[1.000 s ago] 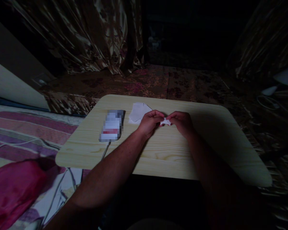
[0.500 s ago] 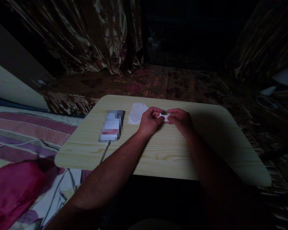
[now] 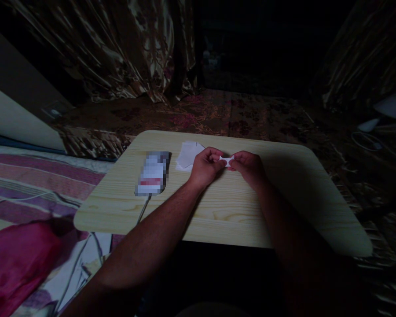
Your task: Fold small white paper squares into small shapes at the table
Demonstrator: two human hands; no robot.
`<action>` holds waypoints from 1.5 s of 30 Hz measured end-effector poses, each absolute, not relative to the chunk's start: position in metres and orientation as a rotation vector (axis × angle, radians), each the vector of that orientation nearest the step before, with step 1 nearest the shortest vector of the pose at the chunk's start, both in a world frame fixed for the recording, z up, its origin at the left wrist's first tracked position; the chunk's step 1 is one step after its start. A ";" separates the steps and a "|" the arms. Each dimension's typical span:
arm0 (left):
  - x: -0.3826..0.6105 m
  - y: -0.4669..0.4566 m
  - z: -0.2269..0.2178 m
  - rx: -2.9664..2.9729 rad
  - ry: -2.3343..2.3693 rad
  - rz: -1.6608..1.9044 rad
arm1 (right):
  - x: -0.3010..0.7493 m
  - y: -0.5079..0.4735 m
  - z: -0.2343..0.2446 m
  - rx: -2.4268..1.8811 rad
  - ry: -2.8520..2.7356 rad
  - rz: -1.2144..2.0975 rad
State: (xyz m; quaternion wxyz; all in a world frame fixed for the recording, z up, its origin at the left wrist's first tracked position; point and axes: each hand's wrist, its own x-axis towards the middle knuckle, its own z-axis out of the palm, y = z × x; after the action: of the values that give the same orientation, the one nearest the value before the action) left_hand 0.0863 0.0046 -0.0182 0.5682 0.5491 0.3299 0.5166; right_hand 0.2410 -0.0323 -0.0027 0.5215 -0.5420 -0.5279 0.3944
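Between my two hands is a small white piece of folded paper (image 3: 227,162) with pointed upper corners. My left hand (image 3: 205,167) pinches its left end between thumb and fingers. At the other end, my right hand (image 3: 250,166) grips it the same way, thumb in front. Both hands are just above the wooden table, near its middle. Behind and left of my left hand lie several white paper sheets (image 3: 187,155), partly covered by that hand.
A blurred-out phone (image 3: 152,174) lies left on the pale wooden table (image 3: 224,220), its cable (image 3: 144,210) running off the near edge. A striped bed cover (image 3: 36,176) and a pink cloth (image 3: 20,264) are at left. Patterned curtains (image 3: 145,48) hang behind.
The fingers of my right hand have closed in on the paper's right end, and both its pointed corners now show. My left hand stays nearly still.
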 end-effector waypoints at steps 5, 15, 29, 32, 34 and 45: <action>0.086 0.005 -0.020 1.286 0.770 1.210 | 0.241 -0.031 -0.006 -1.307 -1.255 0.926; 0.087 0.004 -0.018 1.276 0.811 1.207 | 0.241 -0.032 -0.005 -1.317 -1.243 0.938; 0.087 0.000 -0.014 1.249 0.756 1.211 | 0.241 -0.034 0.001 -1.255 -1.205 1.007; 0.087 0.000 -0.013 1.244 0.771 1.201 | 0.240 -0.035 0.001 -1.260 -1.183 0.989; 0.087 0.000 -0.013 1.245 0.773 1.209 | 0.241 -0.035 0.003 -1.249 -1.200 1.012; 0.088 -0.001 -0.012 1.229 0.789 1.231 | 0.242 -0.038 0.006 -1.305 -1.286 0.981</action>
State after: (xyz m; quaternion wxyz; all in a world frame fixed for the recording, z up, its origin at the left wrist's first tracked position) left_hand 0.0880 -0.0007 -0.0121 0.5774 0.5253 0.3373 0.5262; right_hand 0.2418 -0.0378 0.0056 0.5070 -0.5412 -0.5334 0.4068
